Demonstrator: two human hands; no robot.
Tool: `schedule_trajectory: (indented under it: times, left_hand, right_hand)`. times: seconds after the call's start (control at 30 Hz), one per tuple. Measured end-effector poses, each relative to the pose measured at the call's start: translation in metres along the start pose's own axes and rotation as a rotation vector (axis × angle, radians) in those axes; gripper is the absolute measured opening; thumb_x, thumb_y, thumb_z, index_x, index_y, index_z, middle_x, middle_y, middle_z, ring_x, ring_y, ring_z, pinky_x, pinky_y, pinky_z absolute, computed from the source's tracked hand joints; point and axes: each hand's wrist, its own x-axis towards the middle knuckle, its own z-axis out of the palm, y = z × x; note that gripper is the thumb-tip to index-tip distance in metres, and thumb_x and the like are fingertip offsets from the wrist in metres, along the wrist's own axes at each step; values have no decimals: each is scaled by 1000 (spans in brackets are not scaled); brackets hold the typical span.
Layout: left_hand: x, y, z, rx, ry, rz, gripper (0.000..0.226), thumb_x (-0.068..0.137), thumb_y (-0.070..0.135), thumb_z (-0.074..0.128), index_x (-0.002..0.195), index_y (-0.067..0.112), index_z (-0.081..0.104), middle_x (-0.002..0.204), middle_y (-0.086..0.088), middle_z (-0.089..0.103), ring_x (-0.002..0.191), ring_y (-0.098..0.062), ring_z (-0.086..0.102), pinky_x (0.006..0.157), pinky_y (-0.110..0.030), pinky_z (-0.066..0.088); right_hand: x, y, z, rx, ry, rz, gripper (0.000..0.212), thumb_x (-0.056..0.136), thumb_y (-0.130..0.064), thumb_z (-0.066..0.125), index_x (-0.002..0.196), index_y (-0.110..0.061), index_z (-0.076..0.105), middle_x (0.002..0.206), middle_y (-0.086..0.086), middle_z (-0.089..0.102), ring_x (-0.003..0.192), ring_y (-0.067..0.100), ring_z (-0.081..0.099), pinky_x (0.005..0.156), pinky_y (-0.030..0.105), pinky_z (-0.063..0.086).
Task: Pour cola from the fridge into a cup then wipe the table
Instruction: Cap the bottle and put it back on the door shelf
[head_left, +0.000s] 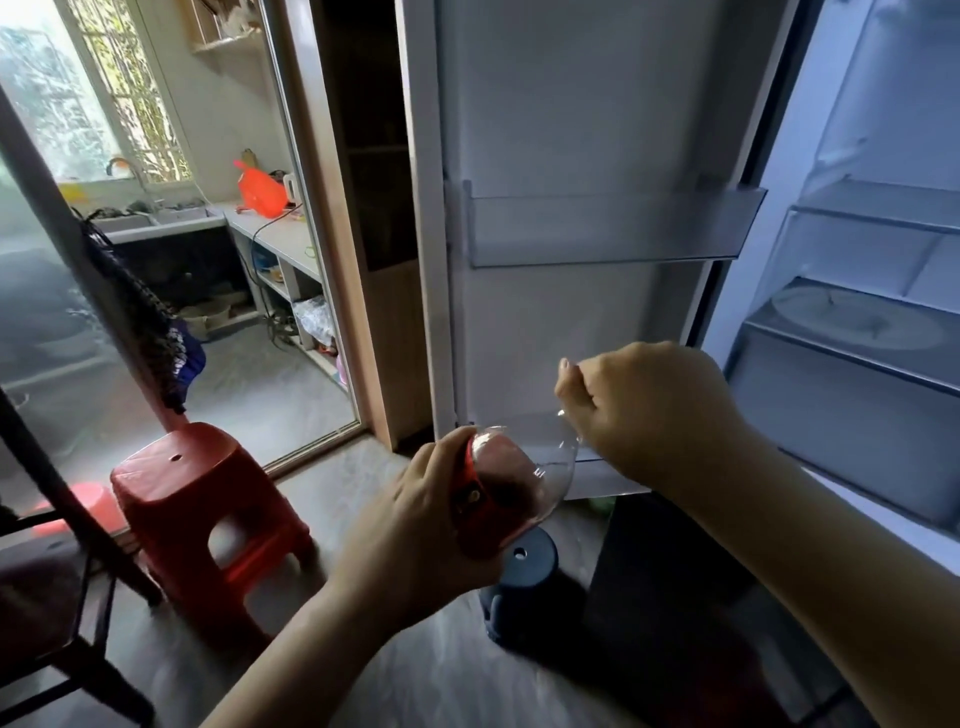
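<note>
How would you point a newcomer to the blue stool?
Find the open fridge door. On the floor below its bottom edge, partly hidden behind the cola bottle, stands the blue stool. Unlike the red stool to its left, it is dark blue and round-topped.

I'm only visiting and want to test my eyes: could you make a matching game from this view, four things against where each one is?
Things:
1 cola bottle
2 red stool
3 blue stool
4 door shelf

Places:
A on the floor, left of the bottle
B on the inside of the open fridge door
C tilted, body in the left hand, neck in the right hand
D on the floor, partly hidden behind the bottle

Pairs: 1-C, 2-A, 3-D, 4-B
</note>
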Motion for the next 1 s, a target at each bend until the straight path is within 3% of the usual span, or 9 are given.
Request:
schedule_trajectory:
  times: [0.07, 0.17, 0.27, 0.4, 0.5, 0.6, 0.73, 0.9, 1.0]
  left_hand:
    - [6, 4, 4, -46, 4, 12, 100, 51, 63, 69, 136, 49, 18, 119, 35, 36, 100, 8, 41, 64, 1, 33]
    - [15, 13, 10, -81, -16, 66, 100, 52, 63, 72, 137, 46, 22, 123, 31, 41, 106, 4, 48, 77, -4, 40]
    - [21, 26, 19, -74, -21, 105, 97, 52, 64, 71, 136, 45, 24, 121, 30, 41, 103, 4, 48, 78, -6, 40]
    - [27, 36, 39, -118, 14, 98, 92, 55, 60, 74, 134, 42, 30, 123, 22, 51, 104, -1, 56, 81, -19, 51]
    - [32, 41, 52, -137, -2, 72, 92, 54, 61, 76, 132, 46, 30, 122, 24, 52, 105, 0, 56, 79, -14, 48]
    - [40, 42, 60, -141, -10, 83, 95, 54, 62, 77, 134, 44, 28, 125, 24, 49, 107, 0, 53, 78, -9, 44]
    - [67, 45, 63, -181, 38, 127, 90, 56, 57, 76, 132, 42, 30, 117, 32, 45, 107, 6, 46, 78, -5, 42]
    - [115, 45, 77, -251, -16, 145, 100, 56, 48, 84, 139, 31, 32, 131, 11, 51, 105, 6, 45, 79, -1, 36]
    - [144, 38, 91, -252, -63, 194, 107, 60, 54, 78, 147, 27, 21, 147, 4, 37, 116, 10, 28, 94, -19, 36]
  right_hand:
    - [-3, 9, -3, 135, -3, -74, 57, 98, -44, 24, 56, -16, 52, 42, -6, 34, 34, 11, 28, 41, 18, 20]
    - [-4, 35, -9, 316, 69, -381, 56, 99, -40, 26, 70, -8, 62, 54, 1, 50, 42, 15, 42, 44, 20, 31]
    - [-8, 57, -9, 350, 153, -508, 60, 99, -34, 27, 60, -4, 62, 51, 5, 49, 40, 20, 41, 39, 23, 33]
    - [-13, 70, -11, 255, 99, -415, 51, 97, -28, 27, 62, -8, 57, 47, 3, 45, 38, 21, 38, 37, 26, 32]
    - [-19, 76, -15, 193, -8, -285, 40, 93, -26, 31, 64, -11, 54, 44, 0, 41, 36, 18, 36, 38, 23, 30]
    - [-28, 75, -18, 176, -110, -99, 47, 96, -45, 27, 72, -15, 54, 46, -8, 37, 35, 9, 33, 40, 15, 20]
    - [-34, 87, -11, 516, -265, 135, 49, 77, -72, 40, 90, -25, 48, 61, -10, 52, 51, 5, 51, 48, 14, 37]
    - [-26, 100, 1, 484, -116, 180, 29, 80, -50, 57, 95, -26, 49, 68, -14, 51, 56, 2, 51, 54, 10, 40]
    - [-18, 108, 14, 361, -83, 203, 25, 81, -37, 64, 96, -25, 49, 68, -24, 39, 57, -8, 45, 54, 4, 36]
